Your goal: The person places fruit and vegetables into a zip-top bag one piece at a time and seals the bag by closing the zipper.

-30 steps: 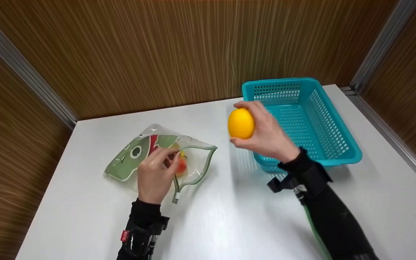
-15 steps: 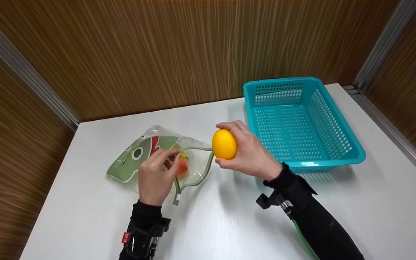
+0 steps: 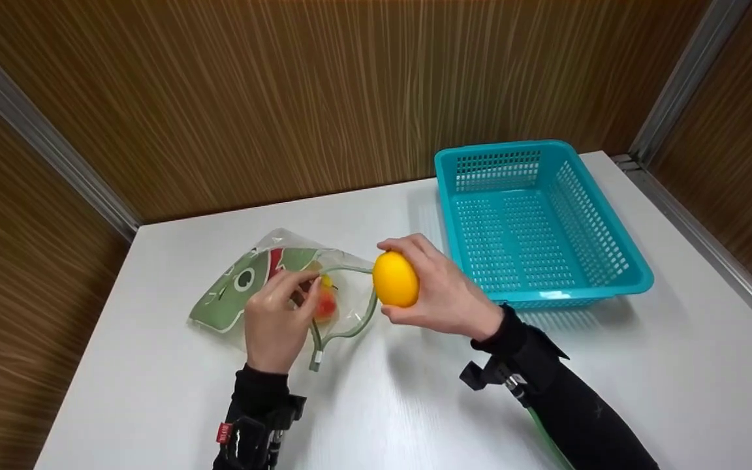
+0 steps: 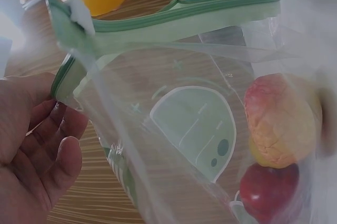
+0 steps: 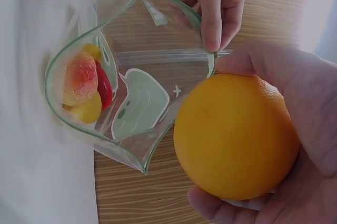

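Observation:
My left hand (image 3: pixel 278 320) pinches the green zip edge of a clear zip bag (image 3: pixel 226 300) printed with a green cartoon animal. The bag's mouth gapes toward the right. Inside it lie a red-and-yellow peach (image 5: pixel 80 79), a shiny red fruit (image 4: pixel 269 190) and yellow fruit (image 5: pixel 87 109), bunched at the bottom. My right hand (image 3: pixel 444 290) grips an orange (image 3: pixel 395 279) between thumb and fingers. In the head view the orange overlaps the right end of the bag's mouth; in the right wrist view it is close before the opening.
A turquoise plastic basket (image 3: pixel 444 196) with slotted walls stands at the back right, nothing visible in it. The white table (image 3: pixel 376 405) is bounded by a wood-grain panel (image 3: pixel 297 111) behind and similar panels at both sides.
My right hand has carried the orange left and nearer to me, from in front of the basket to the bag's mouth. The left hand keeps its place on the bag.

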`<state>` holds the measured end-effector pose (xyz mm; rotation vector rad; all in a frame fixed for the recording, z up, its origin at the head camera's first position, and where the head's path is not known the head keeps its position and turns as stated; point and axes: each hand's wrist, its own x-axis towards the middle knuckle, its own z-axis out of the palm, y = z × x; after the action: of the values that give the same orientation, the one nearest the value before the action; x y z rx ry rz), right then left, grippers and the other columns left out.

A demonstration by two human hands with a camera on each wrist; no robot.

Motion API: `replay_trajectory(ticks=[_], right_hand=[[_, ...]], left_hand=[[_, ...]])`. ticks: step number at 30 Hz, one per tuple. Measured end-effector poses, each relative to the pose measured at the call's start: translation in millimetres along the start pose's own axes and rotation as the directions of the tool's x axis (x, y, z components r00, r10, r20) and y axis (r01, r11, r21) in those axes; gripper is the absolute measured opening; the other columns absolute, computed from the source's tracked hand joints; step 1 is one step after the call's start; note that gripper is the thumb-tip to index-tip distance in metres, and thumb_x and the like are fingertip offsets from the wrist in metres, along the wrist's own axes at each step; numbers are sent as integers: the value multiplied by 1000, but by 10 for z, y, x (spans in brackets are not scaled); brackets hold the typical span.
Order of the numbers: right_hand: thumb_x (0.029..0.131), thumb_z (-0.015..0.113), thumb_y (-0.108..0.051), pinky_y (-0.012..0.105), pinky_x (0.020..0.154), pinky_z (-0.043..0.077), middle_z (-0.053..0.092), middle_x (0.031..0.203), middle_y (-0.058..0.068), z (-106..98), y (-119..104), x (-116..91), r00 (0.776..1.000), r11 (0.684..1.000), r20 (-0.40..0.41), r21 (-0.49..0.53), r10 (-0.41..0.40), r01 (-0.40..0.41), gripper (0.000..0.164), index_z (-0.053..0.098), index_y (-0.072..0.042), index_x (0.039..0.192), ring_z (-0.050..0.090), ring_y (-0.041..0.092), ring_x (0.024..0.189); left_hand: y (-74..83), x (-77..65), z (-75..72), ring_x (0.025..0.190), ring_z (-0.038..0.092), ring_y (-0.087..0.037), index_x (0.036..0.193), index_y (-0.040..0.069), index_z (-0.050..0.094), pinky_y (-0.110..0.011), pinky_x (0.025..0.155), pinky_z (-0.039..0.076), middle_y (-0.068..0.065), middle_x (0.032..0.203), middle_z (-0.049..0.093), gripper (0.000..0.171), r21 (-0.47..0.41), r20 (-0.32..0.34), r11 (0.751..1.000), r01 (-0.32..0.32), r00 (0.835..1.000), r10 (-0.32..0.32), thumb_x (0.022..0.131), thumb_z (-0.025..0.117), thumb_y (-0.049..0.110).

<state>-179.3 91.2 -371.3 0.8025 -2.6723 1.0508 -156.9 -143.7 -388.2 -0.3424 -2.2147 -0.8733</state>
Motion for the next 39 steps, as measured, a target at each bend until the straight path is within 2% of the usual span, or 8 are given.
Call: replay_trajectory(ticks=[8,12,15,22,26,33,36,39], right_hand=[[70,77,-36,21,79,53,51,121,-3,155,-52,-34,990,1000,139,-8,-15,16,70,41,-27,130,55,10,94],[70,77,-37,20,77,53,51,123,-3,294,-50,-28,979,1000,202,-3,-13,14,70,41,-27,129,56,10,92],[70,76,-39,22,77,53,51,123,-2,411,-29,-29,976,1000,217,-6,-11,13,71,41,-25,130,57,11,92],[73,74,-44,23,79,53,53,123,-1,702,44,-35,986,999,163,30,32,-38,71,41,-25,132,58,12,93],[74,74,-45,26,84,54,54,127,4,814,67,-21,992,996,108,61,63,-70,73,40,-23,135,59,15,98],[79,71,-47,27,82,55,52,130,7,870,71,71,980,975,123,140,154,-171,76,35,-21,141,58,16,98],[79,71,-45,25,77,54,56,122,7,893,64,122,979,978,118,107,165,-178,75,37,-18,140,57,16,93],[78,71,-42,24,73,51,61,111,5,939,48,178,985,990,106,16,137,-139,72,40,-17,137,58,15,86]], left_hand=[[1,12,-6,61,62,-14,90,6,73,-28,55,53,-5,75,69,10,-27,-24,999,-21,1000,21,81,73,8],[13,11,-2,60,61,-13,91,7,73,-26,55,53,-5,75,68,10,-23,-25,1000,-21,999,20,81,73,9],[28,4,4,60,60,-12,91,7,73,-24,55,53,-4,76,69,11,-27,-21,999,-18,1000,18,81,73,9],[59,7,22,59,61,-14,90,7,74,-28,55,55,-5,75,69,10,-33,-44,998,-46,998,44,80,74,9],[84,4,18,60,62,-15,90,8,73,-29,57,56,-5,78,69,10,-18,-26,999,-41,999,40,81,74,12],[100,-9,21,62,62,-16,92,8,73,-29,57,56,-4,80,70,11,8,10,1000,-21,1000,21,82,73,13],[97,-13,25,61,62,-15,91,8,73,-28,56,56,-4,80,70,10,11,9,999,-31,999,31,82,74,12],[105,-16,25,61,63,-14,90,8,73,-27,55,55,-4,80,70,10,13,6,999,-45,999,45,82,73,13]])
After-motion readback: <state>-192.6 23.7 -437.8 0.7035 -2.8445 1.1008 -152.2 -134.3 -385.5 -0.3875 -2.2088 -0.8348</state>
